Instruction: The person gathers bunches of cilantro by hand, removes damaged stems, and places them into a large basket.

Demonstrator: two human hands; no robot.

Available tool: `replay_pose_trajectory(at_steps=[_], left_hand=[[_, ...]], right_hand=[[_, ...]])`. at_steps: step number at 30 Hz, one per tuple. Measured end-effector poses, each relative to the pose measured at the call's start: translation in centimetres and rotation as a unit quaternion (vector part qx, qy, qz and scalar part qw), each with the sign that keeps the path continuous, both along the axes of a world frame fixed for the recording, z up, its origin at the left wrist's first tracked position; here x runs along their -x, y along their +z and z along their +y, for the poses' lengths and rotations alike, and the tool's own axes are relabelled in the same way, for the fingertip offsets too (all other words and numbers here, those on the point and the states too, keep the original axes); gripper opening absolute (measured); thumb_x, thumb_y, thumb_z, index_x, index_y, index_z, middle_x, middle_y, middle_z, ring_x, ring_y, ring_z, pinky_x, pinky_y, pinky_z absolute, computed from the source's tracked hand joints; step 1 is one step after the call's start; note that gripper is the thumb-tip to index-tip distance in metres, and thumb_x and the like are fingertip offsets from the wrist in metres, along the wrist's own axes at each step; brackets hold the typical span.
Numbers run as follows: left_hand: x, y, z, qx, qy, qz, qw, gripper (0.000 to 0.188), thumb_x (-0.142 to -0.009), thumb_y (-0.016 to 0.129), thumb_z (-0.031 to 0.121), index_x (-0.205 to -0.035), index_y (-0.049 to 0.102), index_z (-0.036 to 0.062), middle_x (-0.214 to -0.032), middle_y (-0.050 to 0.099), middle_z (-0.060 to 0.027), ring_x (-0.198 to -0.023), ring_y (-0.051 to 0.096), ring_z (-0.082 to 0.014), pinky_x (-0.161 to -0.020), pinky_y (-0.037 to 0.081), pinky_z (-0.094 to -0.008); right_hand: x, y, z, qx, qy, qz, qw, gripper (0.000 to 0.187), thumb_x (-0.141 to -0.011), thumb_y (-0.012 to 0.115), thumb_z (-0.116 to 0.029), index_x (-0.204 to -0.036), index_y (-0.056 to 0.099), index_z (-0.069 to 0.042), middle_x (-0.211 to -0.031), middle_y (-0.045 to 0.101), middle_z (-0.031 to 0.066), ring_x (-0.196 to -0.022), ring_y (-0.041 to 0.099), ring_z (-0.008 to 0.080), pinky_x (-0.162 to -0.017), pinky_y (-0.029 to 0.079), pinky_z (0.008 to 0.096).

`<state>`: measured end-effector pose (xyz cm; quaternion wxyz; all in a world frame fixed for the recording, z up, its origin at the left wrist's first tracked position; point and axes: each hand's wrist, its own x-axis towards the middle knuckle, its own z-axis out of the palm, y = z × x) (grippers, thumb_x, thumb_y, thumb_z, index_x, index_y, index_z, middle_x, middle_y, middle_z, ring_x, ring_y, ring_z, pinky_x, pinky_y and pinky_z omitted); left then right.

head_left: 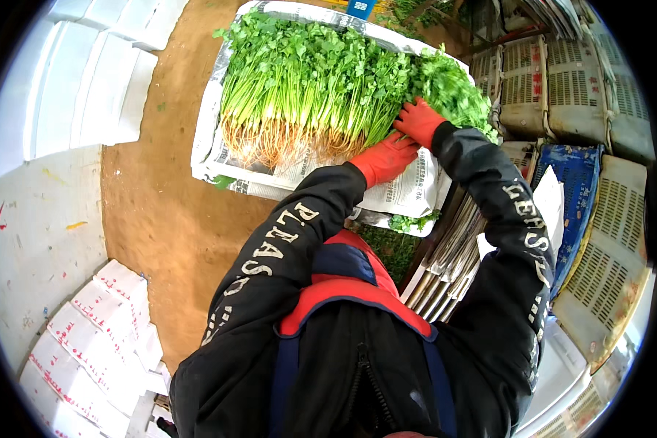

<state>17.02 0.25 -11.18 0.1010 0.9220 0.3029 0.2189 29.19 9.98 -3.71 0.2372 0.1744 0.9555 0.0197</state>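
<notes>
Leafy coriander [314,80] lies in a thick row across a white box [201,157] lined with newspaper [416,182]. Its leaves point away from me, and its pale stems end in stringy brown roots [270,142] on the near side. At the row's right end, my right hand [420,122], in a red glove, closes round the stems of a bunch whose leaves [452,87] are smeared by motion. My left hand [387,159], also red-gloved, is against the lower end of this bunch, fingers curled in beside the right hand. The gloves hide the gripped stems.
White foam boxes [58,87] are stacked at the left, and white cartons with red print [95,343] at the lower left. Folded newspapers [452,248] lie beside my right arm. Slatted plastic crates [598,270] and a blue crate [571,197] line the right. Brown floor [168,219] shows between.
</notes>
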Motion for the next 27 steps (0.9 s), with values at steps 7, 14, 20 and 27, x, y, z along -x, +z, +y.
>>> replay_pose_trajectory(at_steps=[7, 14, 20, 27], left_hand=[[0.0, -0.3, 0.0, 0.055, -0.001, 0.013, 0.998, 0.048, -0.077, 0.055, 0.023, -0.121, 0.051, 0.0037, -0.132, 0.043, -0.0097, -0.128, 0.031, -0.0283, -0.107, 0.022, -0.0451], [-1.1, 0.0, -1.7, 0.116, 0.000, 0.046, 0.992, 0.045, -0.075, 0.056, 0.017, -0.118, 0.053, 0.0045, -0.122, 0.049, -0.0160, -0.124, 0.037, -0.0319, -0.107, 0.023, -0.0472], [-2.4, -1.1, -1.4, 0.193, 0.092, -0.140, 0.967, 0.049, -0.077, 0.057, 0.023, -0.122, 0.049, 0.0041, -0.126, 0.047, -0.0177, -0.125, 0.036, -0.0303, -0.107, 0.021, -0.0479], [-1.3, 3.9, 0.9, 0.162, 0.022, 0.018, 0.986, 0.042, -0.073, 0.054, 0.012, -0.114, 0.054, 0.0015, -0.116, 0.054, -0.0175, -0.118, 0.041, -0.0354, -0.101, 0.030, -0.0473]], right_hand=[[-4.5, 2.1, 0.8, -0.165, -0.490, 0.455, 0.725, 0.049, -0.074, 0.066, -0.026, -0.118, 0.052, -0.008, -0.108, 0.057, 0.0165, -0.094, 0.055, 0.0377, -0.082, 0.045, 0.0427], [1.6, -7.2, 1.8, -0.110, -0.556, 0.332, 0.754, 0.050, -0.078, 0.063, -0.038, -0.120, 0.053, -0.013, -0.098, 0.061, 0.0143, -0.090, 0.056, 0.0352, -0.080, 0.043, 0.0452], [3.3, -12.3, 3.4, -0.050, -0.619, 0.481, 0.619, 0.039, -0.079, 0.065, -0.032, -0.101, 0.061, 0.000, -0.087, 0.064, 0.0185, -0.075, 0.060, 0.0337, -0.071, 0.047, 0.0385], [-3.7, -4.2, 0.1, -0.030, -0.494, 0.650, 0.577, 0.036, -0.083, 0.060, -0.014, -0.118, 0.055, -0.005, -0.107, 0.061, 0.0176, -0.101, 0.058, 0.0265, -0.088, 0.043, 0.0306]])
